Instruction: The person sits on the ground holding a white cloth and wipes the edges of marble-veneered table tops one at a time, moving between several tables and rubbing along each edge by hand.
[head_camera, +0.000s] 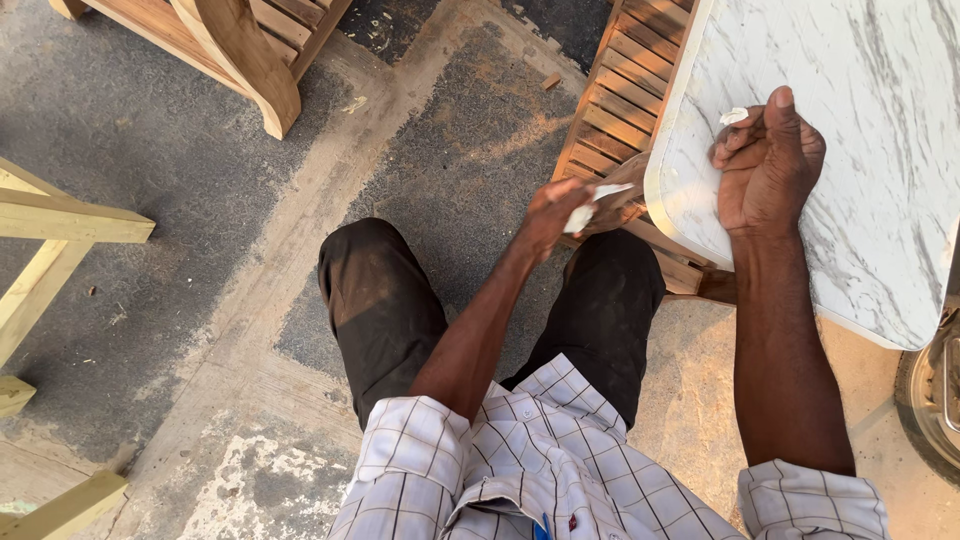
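Observation:
My right hand (766, 165) rests as a loose fist on the white marble tabletop (880, 90) near its rounded corner, with a small white scrap (733, 116) pinched at its fingertips. My left hand (552, 212) reaches under the tabletop's edge toward the slatted wooden frame (618, 95), holding a small white piece (580, 217) against the wood. Both forearms are bare below checked shirt sleeves.
My knees in dark trousers (385, 300) are bent over the concrete floor (200, 150), which is dusted with sawdust. Another wooden furniture piece (235, 50) stands at the top left, pale timber frames (50, 225) at the left edge, and a round metal object (935, 395) at the right.

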